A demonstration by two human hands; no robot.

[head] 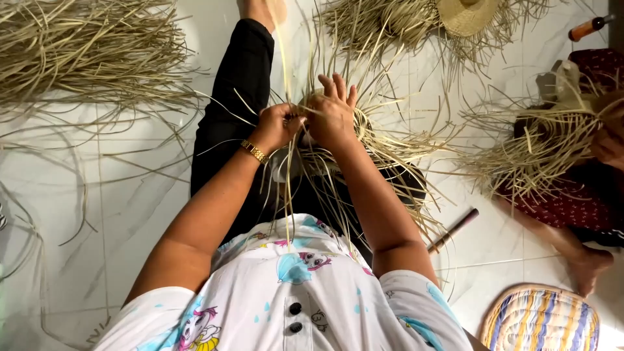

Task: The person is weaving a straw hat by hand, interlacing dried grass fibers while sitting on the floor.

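Head view: person sat on the white tiled floor [130, 195], legs out, a half-woven straw piece [364, 133] resting on the lap over the black trousers [237, 84]. Left hand [278, 125] was closed, fingers pinched together on a few loose straw strands [286, 188] just at the woven edge; gold bracelet [254, 151] on that wrist. Right hand [333, 114] lay on top of the woven piece, fingers spread and partly raised, palm pressing the weave down. Whether its thumb gripped a strand could not be told.

The woven piece sat directly under and between both hands, touching both, loose ends fanning out toward the body and to the right.

Handling, judged: straw looked very light, thin, springy, dry, likely to kink or split if bent hard. Best taken near the woven rim, strand pinched close to the weave.

Around: big straw pile [84, 52] upper left, finished straw hat [467, 14] at top, dark stick [453, 230] on the floor to the right, striped woven mat [543, 320] lower right. Another person [585, 182] worked straw at the right edge.
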